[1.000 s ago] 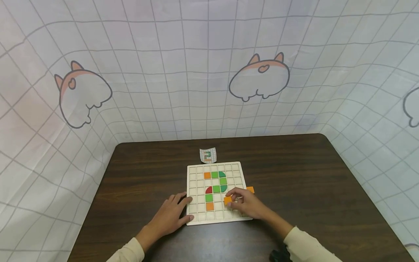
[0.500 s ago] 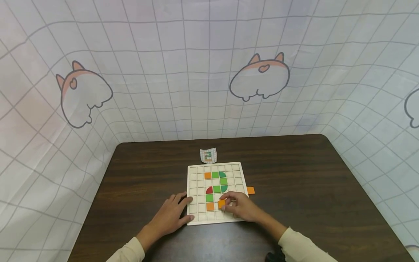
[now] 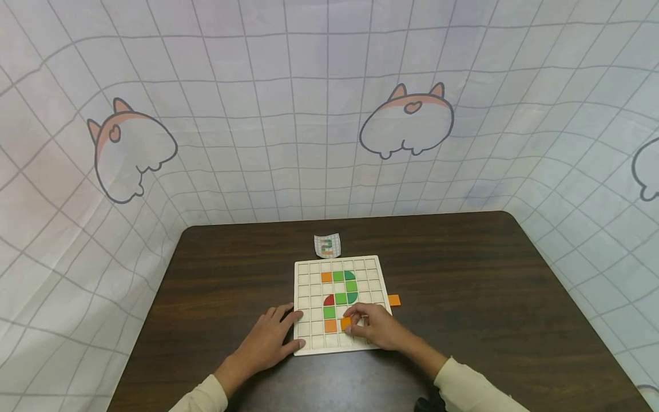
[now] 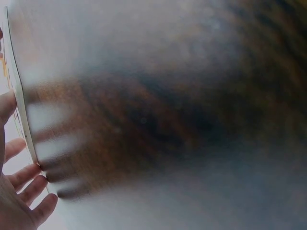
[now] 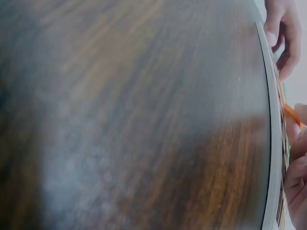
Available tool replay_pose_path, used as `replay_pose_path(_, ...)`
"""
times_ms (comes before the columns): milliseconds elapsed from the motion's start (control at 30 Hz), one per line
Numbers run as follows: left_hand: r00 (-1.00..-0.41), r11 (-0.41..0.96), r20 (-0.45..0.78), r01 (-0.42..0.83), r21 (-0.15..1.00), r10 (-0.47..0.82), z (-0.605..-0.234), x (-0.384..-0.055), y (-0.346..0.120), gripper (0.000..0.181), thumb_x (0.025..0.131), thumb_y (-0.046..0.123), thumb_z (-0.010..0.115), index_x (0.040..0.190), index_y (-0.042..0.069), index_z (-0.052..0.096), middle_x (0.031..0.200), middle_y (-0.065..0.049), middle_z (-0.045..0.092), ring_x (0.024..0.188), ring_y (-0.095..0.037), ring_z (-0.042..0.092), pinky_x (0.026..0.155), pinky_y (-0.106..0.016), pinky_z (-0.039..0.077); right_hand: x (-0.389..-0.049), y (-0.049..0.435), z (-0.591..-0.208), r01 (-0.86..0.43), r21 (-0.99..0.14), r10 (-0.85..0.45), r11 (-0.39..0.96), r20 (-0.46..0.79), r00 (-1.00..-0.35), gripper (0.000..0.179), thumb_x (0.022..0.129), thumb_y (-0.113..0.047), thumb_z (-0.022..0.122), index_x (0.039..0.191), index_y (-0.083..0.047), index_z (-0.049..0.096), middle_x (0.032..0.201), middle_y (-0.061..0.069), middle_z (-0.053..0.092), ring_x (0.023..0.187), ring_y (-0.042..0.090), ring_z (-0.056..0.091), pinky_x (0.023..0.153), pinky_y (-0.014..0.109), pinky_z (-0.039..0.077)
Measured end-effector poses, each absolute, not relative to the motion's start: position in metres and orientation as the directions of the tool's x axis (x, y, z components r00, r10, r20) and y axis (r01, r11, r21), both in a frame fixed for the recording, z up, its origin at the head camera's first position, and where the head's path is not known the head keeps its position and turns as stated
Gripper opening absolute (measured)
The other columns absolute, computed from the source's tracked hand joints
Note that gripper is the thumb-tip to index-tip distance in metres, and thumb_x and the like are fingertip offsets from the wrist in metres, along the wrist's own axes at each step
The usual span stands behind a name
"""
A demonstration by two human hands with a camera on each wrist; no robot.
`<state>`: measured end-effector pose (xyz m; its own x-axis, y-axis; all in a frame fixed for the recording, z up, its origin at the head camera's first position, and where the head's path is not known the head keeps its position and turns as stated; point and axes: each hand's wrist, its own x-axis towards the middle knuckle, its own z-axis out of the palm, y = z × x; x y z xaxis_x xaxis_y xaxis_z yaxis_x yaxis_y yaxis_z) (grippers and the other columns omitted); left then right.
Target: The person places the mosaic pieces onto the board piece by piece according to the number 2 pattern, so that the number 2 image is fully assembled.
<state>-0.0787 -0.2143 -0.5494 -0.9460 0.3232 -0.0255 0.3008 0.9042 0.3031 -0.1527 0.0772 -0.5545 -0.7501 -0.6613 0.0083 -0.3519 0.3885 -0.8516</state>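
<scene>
A cream grid board [image 3: 311, 342] lies on the table with several coloured tiles set in its squares. My right hand [image 3: 379, 329] pinches an orange square tile [image 3: 345, 324] between thumb and fingers, just right of another orange tile [image 3: 330, 326] in the board. In the right wrist view the pinched orange tile [image 5: 290, 114] looks tilted over the board. With fingers spread, my left hand [image 3: 265, 340] rests at the board's left edge, thumb and index fingertip on the rim. The left wrist view shows the left fingers [image 4: 32, 190] along that edge.
A small printed card [image 3: 327, 246] with a coloured pattern lies behind the board. Another orange tile [image 3: 394, 300] sits on the table against the board's right edge. A dark wood table [image 3: 484, 274] surrounds the board, and a white grid-patterned curtain [image 3: 319, 126] hangs behind.
My right hand has moved left and slightly toward me, carrying the orange tile from the board's right part to beside the orange tile in the board. The left hand stays put.
</scene>
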Motion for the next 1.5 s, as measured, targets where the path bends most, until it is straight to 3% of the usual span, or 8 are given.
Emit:
replay_pose_path(600,-0.948,0.906,-0.036,0.291,0.308,0.317,-0.547,-0.079,-0.215,0.063,0.094,0.053,0.065,0.144,0.018,0.052,0.149,-0.014,0.048,0.130,-0.033,0.049,0.104,-0.055,0.043,-0.150,0.069,-0.553,-0.426,-0.787,-0.642,0.446,0.051,-0.765,0.020,0.088,-0.013,0.078,0.105,-0.006,0.072,0.082,-0.006,0.063,0.055,-0.001,0.041,0.059,0.019,0.043)
replay_pose_path(1000,-0.950,0.911,-0.041,0.285,0.297,0.310,-0.547,-0.080,-0.215,0.063,0.094,0.054,0.065,0.144,0.018,0.052,0.149,-0.013,0.048,0.131,-0.033,0.049,0.104,-0.056,0.043,-0.150,0.066,-0.552,-0.470,-0.728,-0.639,0.498,0.058,-0.767,0.019,0.086,-0.016,0.080,0.103,-0.009,0.071,0.081,-0.009,0.059,0.074,0.006,0.053,0.073,0.023,0.047)
replay_pose_path(1500,-0.951,0.909,-0.053,0.273,0.315,0.304,-0.547,-0.079,-0.213,0.064,0.094,0.054,0.065,0.145,0.018,0.052,0.150,-0.014,0.047,0.131,-0.034,0.049,0.105,-0.057,0.042,-0.152,0.068,-0.553,-0.498,-0.701,-0.653,0.511,0.060,-0.755,0.019,0.087,-0.017,0.080,0.103,-0.010,0.072,0.080,-0.010,0.059,0.076,0.006,0.054,0.075,0.025,0.047)
